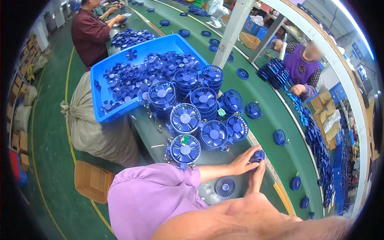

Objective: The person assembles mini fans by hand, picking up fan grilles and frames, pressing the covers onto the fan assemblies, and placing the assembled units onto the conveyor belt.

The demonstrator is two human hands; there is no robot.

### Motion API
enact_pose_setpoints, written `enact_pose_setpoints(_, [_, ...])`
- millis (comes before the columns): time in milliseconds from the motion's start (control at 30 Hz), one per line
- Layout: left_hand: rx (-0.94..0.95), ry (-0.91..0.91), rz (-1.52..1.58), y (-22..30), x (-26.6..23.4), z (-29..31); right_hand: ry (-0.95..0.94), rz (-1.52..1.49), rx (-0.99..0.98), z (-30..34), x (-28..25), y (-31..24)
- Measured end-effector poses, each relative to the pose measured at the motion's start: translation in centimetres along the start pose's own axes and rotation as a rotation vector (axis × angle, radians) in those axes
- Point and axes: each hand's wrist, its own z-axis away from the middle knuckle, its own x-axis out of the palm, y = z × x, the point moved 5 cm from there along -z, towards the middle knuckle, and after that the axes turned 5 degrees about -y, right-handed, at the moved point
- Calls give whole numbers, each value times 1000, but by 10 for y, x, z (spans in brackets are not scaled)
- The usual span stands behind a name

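Both of my hands close around a small blue fan housing (258,156) at the belt-side edge of the worktable. My left hand (242,161) grips it from the left. From the near side, my right hand (257,178) presses its fingers against it; part of that hand is hidden. On the table just left of my right hand lies a round dark-blue slotted grille (225,187). Beyond my left forearm stand several stacks of blue round fan cages with blades inside, the nearest being a fan cage (185,149) with a small green circuit board (184,140) on top.
A big blue tray (97,108) heaped with blue fan blades (148,72) sits farther along the table. To the right runs a green conveyor belt (264,120) carrying scattered fan parts. A tied sack (94,128) and a brown bin (93,182) stand at left. Co-workers sit across the belt and farther up.
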Motion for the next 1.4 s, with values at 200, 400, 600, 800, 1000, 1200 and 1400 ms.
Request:
enact_pose_setpoints(200, [72,-40,66,11,-6,-6,48,-157,-20,8,3,1])
enact_pose_setpoints(400, [-91,54,389,-2,0,-3,123,120,-86,4,11,6])
enact_pose_setpoints(600, [-256,174,580,-15,4,1,-3,286,-360,13,42,-16])
enact_pose_setpoints(800, [-24,194,162,16,-5,-2,122,-166,-37,15,44,9])
enact_pose_setpoints(1000, [290,63,-306,37,-1,-13,40,-640,229,17,32,8])
enact_pose_setpoints(1200, [-52,91,152,14,23,-24,-46,36,-21,16,3,6])
enact_pose_setpoints(1400, [-199,99,394,20,56,-24,205,290,-444,22,-18,-10])
